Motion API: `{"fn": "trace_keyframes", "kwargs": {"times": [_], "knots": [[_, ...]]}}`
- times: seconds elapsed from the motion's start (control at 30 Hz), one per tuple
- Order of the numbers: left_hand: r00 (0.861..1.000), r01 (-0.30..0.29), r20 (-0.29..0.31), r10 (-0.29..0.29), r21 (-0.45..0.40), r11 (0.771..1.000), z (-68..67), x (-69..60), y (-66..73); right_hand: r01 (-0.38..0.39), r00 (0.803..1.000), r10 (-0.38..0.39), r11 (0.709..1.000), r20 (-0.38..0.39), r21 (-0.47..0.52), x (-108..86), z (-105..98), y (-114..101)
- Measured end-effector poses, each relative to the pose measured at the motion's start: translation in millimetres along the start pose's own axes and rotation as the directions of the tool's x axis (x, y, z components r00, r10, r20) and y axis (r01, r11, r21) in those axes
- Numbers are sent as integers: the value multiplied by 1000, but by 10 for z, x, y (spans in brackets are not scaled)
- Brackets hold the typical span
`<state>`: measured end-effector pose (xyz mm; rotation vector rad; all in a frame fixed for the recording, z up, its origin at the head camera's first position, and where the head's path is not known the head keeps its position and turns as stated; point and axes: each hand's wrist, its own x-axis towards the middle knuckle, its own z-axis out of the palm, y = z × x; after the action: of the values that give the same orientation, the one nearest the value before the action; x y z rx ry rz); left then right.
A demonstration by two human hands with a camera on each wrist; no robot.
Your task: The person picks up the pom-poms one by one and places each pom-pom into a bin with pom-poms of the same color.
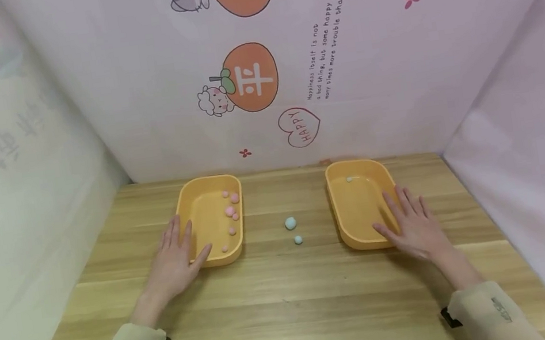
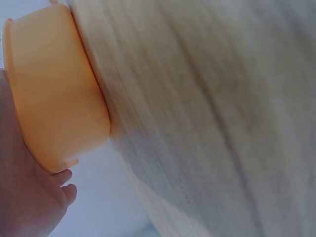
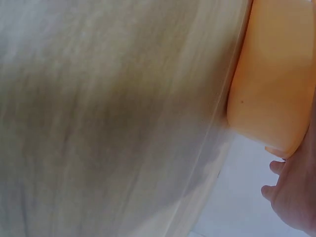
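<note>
A yellow-orange tray [image 1: 206,217] stands at the left with several small pink balls [image 1: 229,211] along its right side. My left hand [image 1: 171,268] lies over its near left corner, fingers spread. In the left wrist view, the tray's outer wall [image 2: 59,94] shows beside that hand [image 2: 29,197]. A matching tray [image 1: 358,204] at the right holds one tiny pale blue ball [image 1: 349,179]. My right hand [image 1: 417,231] rests over its near right edge with fingers extended. The right wrist view shows this tray's wall [image 3: 274,69] against the hand [image 3: 298,192].
Between the trays, a larger pale blue ball [image 1: 290,223] and a smaller one [image 1: 298,240] lie on the wooden table [image 1: 282,314]. A printed white sheet [image 1: 375,120] stands behind the table, with white cloth walls at left and right.
</note>
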<state>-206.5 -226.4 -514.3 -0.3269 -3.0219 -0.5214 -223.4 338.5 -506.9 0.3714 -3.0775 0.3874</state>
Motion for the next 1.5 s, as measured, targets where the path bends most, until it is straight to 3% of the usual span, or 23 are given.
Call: {"fn": "trace_keyframes", "kwargs": {"times": [0.23,0.5,0.6,0.7,0.83,1.0,1.2,1.37,1.5], "knots": [[1000,0,3,0,-8,1000,36,-5,-10,3,1000,-2,1000,-14,28,-44,42,19],[1000,23,4,-23,-68,997,-66,17,-12,-2,1000,2,1000,4,26,-3,61,15],[999,20,-35,-23,-85,996,-98,34,11,1,1000,-1,1000,5,28,15,69,11],[994,-26,-111,11,-137,990,-133,74,161,2,1000,-2,999,-3,32,20,64,6],[975,-128,-214,68,-278,952,-66,168,444,-5,1000,6,999,-16,41,12,54,13],[960,-200,-267,89,-427,882,36,265,786,-14,1000,14,999,-1,35,8,59,7],[938,-276,-334,93,-554,786,195,393,1092,-17,1000,16,999,6,29,15,46,8],[933,-283,-352,75,-591,755,350,473,1250,-16,1000,16,999,0,48,9,71,20],[944,-269,-321,81,-603,751,485,533,1329,-11,1000,11,998,-2,62,11,94,35]]}}
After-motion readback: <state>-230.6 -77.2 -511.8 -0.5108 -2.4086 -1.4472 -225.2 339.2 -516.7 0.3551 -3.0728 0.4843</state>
